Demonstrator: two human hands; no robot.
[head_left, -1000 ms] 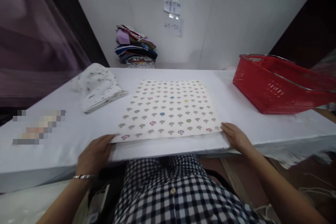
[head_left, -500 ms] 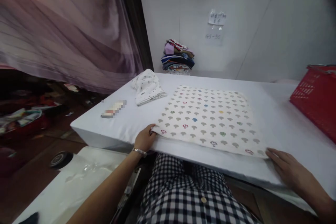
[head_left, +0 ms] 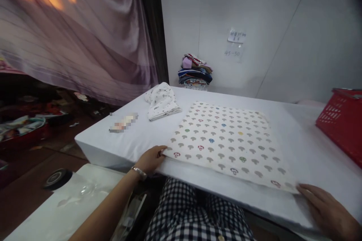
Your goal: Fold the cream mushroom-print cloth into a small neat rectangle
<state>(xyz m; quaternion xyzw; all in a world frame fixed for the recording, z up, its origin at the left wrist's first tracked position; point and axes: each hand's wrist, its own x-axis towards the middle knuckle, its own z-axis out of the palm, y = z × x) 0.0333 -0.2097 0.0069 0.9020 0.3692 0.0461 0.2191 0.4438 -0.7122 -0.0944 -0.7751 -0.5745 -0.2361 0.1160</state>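
Note:
A white cloth printed with mushrooms (head_left: 226,145) lies spread out flat on the white-covered table (head_left: 104,141). My left hand (head_left: 151,159) pinches its near left corner between thumb and fingers; a bracelet is on that wrist. At the near right corner is my right hand (head_left: 325,203), its fingertips closed on the cloth's edge. Between the two hands the near edge runs fairly straight, close to the table's front edge. Beyond my left hand, a white patterned cloth (head_left: 164,103) sits partly folded, with a crumpled upper part.
A small pixelated item (head_left: 123,123) lies on the table's left side. Folded clothes (head_left: 195,71) are stacked at the back against the wall. A red plastic basket (head_left: 341,122) stands at the right. A purple curtain (head_left: 113,37) hangs at the left, above filled containers.
My view has tilted up a little, so everything sits lower. Both hands keep hold of the corners; the near right corner has shifted slightly outward and toward me with my right hand.

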